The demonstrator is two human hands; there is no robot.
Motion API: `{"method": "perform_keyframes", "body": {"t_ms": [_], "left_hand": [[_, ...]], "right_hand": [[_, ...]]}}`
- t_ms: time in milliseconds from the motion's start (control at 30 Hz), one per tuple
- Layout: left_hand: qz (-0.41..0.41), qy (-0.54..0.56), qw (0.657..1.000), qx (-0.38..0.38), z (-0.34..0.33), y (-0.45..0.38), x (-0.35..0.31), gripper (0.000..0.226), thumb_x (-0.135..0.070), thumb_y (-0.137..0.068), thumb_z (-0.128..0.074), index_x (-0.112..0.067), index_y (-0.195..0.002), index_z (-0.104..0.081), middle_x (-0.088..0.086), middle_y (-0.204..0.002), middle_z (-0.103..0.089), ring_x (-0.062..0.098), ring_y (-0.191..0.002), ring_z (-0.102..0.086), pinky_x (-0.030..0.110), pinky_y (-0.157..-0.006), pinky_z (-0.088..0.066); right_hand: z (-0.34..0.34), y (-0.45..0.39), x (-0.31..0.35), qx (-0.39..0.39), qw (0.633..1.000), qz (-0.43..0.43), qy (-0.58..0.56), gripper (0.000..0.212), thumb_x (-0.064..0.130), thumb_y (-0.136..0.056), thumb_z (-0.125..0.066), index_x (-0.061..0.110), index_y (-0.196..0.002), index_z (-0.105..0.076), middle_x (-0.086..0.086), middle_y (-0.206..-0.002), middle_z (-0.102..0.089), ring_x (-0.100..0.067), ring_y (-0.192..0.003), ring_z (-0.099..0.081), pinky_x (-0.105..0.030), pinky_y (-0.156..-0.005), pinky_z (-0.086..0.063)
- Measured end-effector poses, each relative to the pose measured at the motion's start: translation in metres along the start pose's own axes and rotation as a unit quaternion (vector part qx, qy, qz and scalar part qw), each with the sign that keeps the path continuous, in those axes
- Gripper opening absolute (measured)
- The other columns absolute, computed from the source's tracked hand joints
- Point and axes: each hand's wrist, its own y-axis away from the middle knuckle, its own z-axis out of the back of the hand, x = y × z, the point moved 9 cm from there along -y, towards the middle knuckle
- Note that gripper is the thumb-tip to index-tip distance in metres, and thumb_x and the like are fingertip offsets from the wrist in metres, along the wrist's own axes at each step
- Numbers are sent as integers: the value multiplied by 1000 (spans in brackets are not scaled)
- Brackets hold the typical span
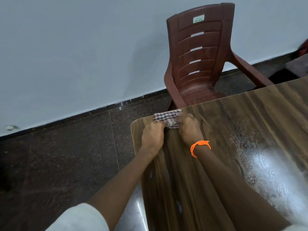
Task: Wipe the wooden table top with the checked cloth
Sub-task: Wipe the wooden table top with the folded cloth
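The left hand (152, 136) and the right hand (189, 127) sit side by side at the far left corner of the wooden surface (233, 130), both with fingers curled down over the near edge of the checked cloth (166, 117). Each hand grips the cloth and bears it against the wood; the fingertips themselves are tucked under the fabric, so how tightly they pinch it is hard to say. The cloth is bunched into a short, thick pad and lies right at the far edge of the surface, just beside its rounded corner.

The step in hand looks like the wiping stroke itself, taken at its far reach. A streaky wet sheen spreads over the surface to the right of the arms, which suggests that part has been gone over or is damp and waiting. The next move probably calls for drawing the pad back toward the body or sweeping it sideways, keeping even downward pressure from both hands so the cloth stays flat and does not slip off the edge.

Counted: two hands, one cloth, one surface. One orange bracelet (200, 145) circles the right wrist. One brown plastic chair (200, 59) stands beyond the far edge, in front of the pale wall (83, 47), on the dark speckled floor (66, 147).
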Motion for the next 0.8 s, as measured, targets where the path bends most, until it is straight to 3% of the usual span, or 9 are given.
{"method": "perform_keyframes", "body": {"t_ms": [167, 267, 367, 433, 600, 800], "left_hand": [[19, 17, 1000, -7, -3, 55, -8, 29, -15, -102, -46, -23, -114, -71, -3, -97, -74, 14, -80, -71, 27, -69, -58], [-6, 34, 999, 1, -11, 59, -33, 27, -20, -105, -44, -21, -112, -70, -3, -99, -73, 14, -83, -72, 29, -71, -60], [-33, 22, 999, 0, -15, 33, -50, 24, -19, -104, -46, -20, -111, -69, 2, -102, -72, 20, -89, -71, 37, -75, -60], [-45, 5, 999, 0, -14, 11, -53, 24, -17, -103, -47, -19, -111, -69, 4, -102, -72, 23, -92, -71, 39, -78, -60], [-7, 1, 1000, -15, 5, -17, -14, 27, -17, -105, -47, -20, -118, -71, 7, -102, -72, 25, -94, -70, 38, -82, -58], [44, 14, 998, -43, 20, 24, 24, 39, -6, -99, -46, -24, -123, -71, 6, -97, -75, 24, -85, -71, 34, -76, -58]], "right_hand": [[-7, 47, 8, 35, 999, 26, 4, 25, 1, -75, -61, 10, -94, -74, -9, -114, -68, -28, -101, -61, -35, -83, -54], [6, 62, -15, 23, 1000, 4, 19, 29, -4, -72, -64, 8, -95, -75, -11, -114, -68, -32, -103, -63, -37, -89, -52], [24, 55, -33, -3, 999, -27, 24, 30, -4, -69, -63, 9, -92, -76, -11, -112, -70, -31, -100, -65, -36, -83, -53], [31, 38, -32, -16, 999, -29, 15, 23, 7, -70, -60, 11, -86, -76, -9, -103, -72, -30, -93, -66, -35, -74, -55], [7, -12, -16, 1, 997, -52, 57, 14, 1, -73, -63, 7, -82, -72, -16, -87, -70, -37, -84, -63, -40, -67, -50], [-30, -1, 22, 65, 997, -18, 46, 16, 3, -81, -52, 6, -88, -66, -12, -93, -64, -30, -90, -58, -43, -73, -48]]}}
